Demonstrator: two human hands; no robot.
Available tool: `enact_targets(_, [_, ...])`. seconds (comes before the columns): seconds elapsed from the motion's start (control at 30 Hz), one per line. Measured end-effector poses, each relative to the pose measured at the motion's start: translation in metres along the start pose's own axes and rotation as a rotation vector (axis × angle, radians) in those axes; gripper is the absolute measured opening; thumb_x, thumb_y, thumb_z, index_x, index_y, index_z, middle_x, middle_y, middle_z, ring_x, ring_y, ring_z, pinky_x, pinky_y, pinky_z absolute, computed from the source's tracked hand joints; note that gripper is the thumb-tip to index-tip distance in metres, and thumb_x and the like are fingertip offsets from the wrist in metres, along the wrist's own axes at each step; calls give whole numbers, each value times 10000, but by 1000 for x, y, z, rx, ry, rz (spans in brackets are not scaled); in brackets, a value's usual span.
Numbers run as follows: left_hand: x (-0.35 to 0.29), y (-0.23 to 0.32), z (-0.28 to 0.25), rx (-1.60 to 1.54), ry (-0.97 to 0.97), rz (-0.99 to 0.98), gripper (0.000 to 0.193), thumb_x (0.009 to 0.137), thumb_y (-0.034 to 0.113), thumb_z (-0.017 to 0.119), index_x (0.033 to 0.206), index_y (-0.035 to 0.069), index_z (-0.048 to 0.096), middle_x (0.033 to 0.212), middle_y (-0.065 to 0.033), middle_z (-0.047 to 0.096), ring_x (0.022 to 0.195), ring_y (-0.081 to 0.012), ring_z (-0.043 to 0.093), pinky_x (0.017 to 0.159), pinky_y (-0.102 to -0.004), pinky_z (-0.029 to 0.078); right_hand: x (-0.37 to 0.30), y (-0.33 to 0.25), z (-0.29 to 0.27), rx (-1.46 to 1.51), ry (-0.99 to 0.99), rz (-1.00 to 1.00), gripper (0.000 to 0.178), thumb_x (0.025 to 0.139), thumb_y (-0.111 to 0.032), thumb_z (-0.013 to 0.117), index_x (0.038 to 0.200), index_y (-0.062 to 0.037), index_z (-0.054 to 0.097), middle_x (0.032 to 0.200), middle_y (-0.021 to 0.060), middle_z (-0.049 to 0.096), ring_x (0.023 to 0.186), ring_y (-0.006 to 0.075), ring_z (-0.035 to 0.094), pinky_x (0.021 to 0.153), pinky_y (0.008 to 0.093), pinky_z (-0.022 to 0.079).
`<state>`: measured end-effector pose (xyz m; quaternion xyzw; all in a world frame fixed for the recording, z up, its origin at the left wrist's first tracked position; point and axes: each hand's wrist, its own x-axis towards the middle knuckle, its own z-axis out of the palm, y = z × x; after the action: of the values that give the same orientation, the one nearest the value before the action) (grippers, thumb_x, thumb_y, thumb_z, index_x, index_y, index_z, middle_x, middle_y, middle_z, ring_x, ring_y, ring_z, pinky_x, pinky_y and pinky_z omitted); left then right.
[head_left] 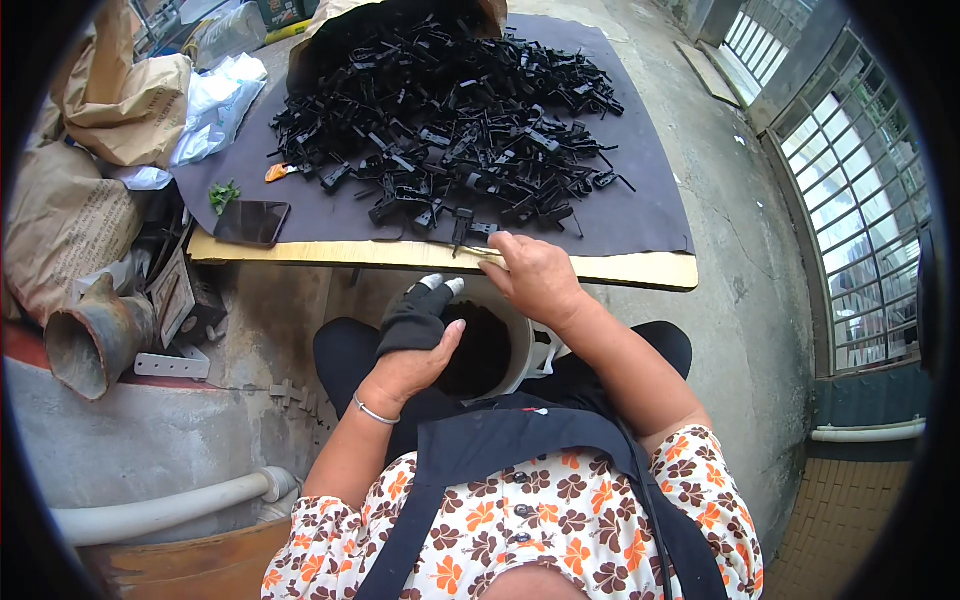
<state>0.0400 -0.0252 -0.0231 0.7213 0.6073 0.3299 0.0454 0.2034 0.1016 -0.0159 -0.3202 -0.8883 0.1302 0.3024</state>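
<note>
A large heap of black plastic parts (450,120), tangled together, covers the far and middle portion of the table. One black part (467,228) stands apart at the heap's near side, close to the table's front edge. My right hand (535,278) is closed at that edge, beside this part. A thin, light stick-like thing runs from its fingertips; its kind is unclear. My left hand (415,330), in a black partial glove with whitish coverings on two fingertips, is held open with nothing in it. Below it, between my knees, sits a white bucket (522,345) with dark contents.
Dark cloth (640,190) covers the yellow-edged table (620,270). A phone (252,223), green leaves (224,196) and an orange wrapper (280,172) lie at the left. Brown paper sacks (125,105) and a rusty pipe (95,340) crowd the left; a barred gate (850,190) stands right.
</note>
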Motion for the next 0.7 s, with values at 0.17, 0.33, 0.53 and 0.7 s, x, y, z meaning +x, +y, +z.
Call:
enact_targets(0.17, [-2, 0, 10, -588, 39, -409, 314, 912, 149, 530, 1184, -6, 556, 1067, -151, 635, 955, -255, 622, 846, -348, 481, 0, 4, 10, 46, 43, -77, 90, 814, -112, 621, 821, -50, 556, 728, 118, 611, 664, 306, 610, 587, 389, 484])
enact_targets(0.33, [0, -1, 9, -1779, 72, -939, 285, 960, 185, 494, 1202, 45, 552, 1008, -70, 644, 873, -143, 620, 761, -266, 508, -27, -22, -3, 507, -96, -81, 77, 807, -46, 638, 877, -21, 615, 766, 125, 631, 675, 271, 630, 611, 331, 492])
enact_targets(0.53, [11, 26, 1, -818, 124, -373, 256, 952, 98, 471, 1140, -37, 582, 824, -61, 639, 723, -126, 570, 687, -258, 467, -25, -46, -37, 411, -104, -51, 207, 789, -211, 699, 855, -44, 596, 771, 121, 622, 728, 275, 626, 629, 342, 501])
enact_targets(0.7, [7, 37, -20, -920, -178, -522, 333, 945, 90, 481, 1254, -31, 508, 974, -63, 638, 808, -99, 578, 722, -234, 475, -22, -48, -36, 612, -181, 230, 229, 796, -157, 720, 742, -21, 543, 631, 37, 548, 544, 99, 478, 500, 255, 397])
